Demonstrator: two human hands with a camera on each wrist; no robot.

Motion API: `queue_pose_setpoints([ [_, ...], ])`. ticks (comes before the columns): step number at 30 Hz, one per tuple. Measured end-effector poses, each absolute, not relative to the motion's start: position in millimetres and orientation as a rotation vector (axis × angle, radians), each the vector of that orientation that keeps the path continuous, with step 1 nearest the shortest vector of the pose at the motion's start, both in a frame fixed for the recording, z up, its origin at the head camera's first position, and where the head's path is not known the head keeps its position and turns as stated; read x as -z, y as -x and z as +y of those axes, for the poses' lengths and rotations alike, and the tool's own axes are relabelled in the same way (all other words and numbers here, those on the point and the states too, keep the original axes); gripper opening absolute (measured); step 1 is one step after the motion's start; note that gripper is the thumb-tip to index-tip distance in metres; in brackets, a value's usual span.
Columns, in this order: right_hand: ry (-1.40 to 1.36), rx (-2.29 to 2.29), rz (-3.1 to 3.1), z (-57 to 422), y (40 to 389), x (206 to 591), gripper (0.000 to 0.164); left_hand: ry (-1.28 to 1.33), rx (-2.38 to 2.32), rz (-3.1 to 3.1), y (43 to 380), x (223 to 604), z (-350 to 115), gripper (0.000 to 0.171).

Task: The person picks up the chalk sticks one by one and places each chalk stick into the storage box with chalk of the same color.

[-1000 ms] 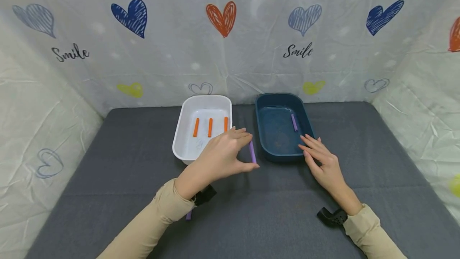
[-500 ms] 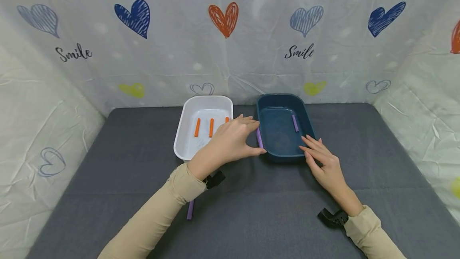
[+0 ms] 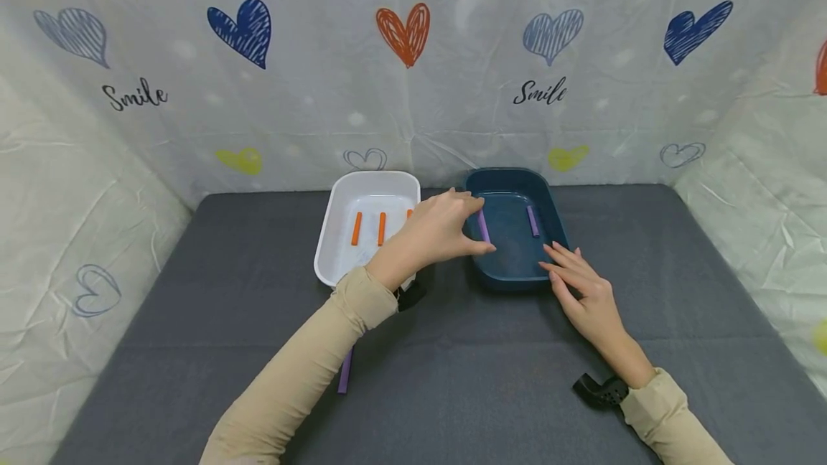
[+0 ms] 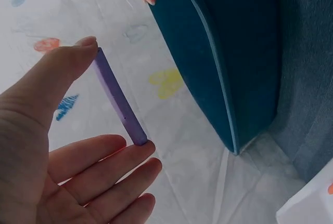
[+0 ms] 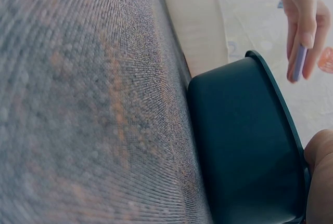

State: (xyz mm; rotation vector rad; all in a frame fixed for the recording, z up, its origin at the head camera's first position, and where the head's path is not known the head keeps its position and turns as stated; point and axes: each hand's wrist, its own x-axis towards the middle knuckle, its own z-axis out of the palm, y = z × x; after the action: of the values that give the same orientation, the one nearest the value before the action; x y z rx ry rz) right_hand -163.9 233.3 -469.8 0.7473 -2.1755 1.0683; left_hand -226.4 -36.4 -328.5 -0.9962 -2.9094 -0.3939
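The two hands are apart. The left hand (image 3: 436,232) pinches a purple stick (image 3: 484,226) end to end, thumb at one tip and fingertips at the other, and holds it raised over the nine o'clock side of a dark blue tub (image 3: 510,260). The right hand (image 3: 584,296) lies at that tub's four o'clock edge, fingers extended over the rim and wrapped around nothing; they appear to touch it, though the head view does not settle this. Inside the blue tub, towards two o'clock, lies a second purple stick (image 3: 533,222).

At nine o'clock from the blue tub sits a white tub (image 3: 328,253) with orange sticks (image 3: 382,228) in it, the one nearest three o'clock mostly covered by the left hand. On the grey tabletop (image 3: 194,336), at about six o'clock from the white tub, lies another purple stick (image 3: 345,373), partly hidden by the left sleeve (image 3: 304,372).
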Motion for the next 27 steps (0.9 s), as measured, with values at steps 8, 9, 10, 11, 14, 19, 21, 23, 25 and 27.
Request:
queue_pose_setpoints([
  [8,-0.731,-1.077,-2.228,237,164,471,0.025,1.011,0.424,-2.949,247,336,-22,0.078],
  [9,-0.732,-1.079,-2.227,237,164,471,0.025,1.022,0.425,-2.953,249,337,-20,0.078],
  [10,-0.734,-1.079,-2.224,237,165,471,0.025,1.034,0.423,-2.956,252,338,-18,0.078],
  [11,-0.735,-1.078,-2.220,237,165,472,0.025,1.045,0.420,-2.958,254,339,-17,0.078],
  [14,-0.738,-1.077,-2.214,237,166,472,0.024,1.078,0.397,-2.962,261,341,-12,0.078],
  [19,-0.737,-1.075,-2.220,236,165,473,0.024,1.090,0.394,-2.981,270,346,-4,0.077],
  [21,-0.733,-1.079,-2.224,236,165,472,0.024,1.079,0.419,-2.995,273,347,-1,0.077],
  [23,-0.733,-1.080,-2.224,235,165,472,0.024,1.059,0.444,-3.011,276,348,2,0.076],
  [25,-0.736,-1.079,-2.213,235,165,471,0.024,1.035,0.468,-3.023,279,349,5,0.076],
  [27,-0.739,-1.075,-2.200,234,164,471,0.024,1.009,0.499,-3.028,281,350,7,0.075],
])
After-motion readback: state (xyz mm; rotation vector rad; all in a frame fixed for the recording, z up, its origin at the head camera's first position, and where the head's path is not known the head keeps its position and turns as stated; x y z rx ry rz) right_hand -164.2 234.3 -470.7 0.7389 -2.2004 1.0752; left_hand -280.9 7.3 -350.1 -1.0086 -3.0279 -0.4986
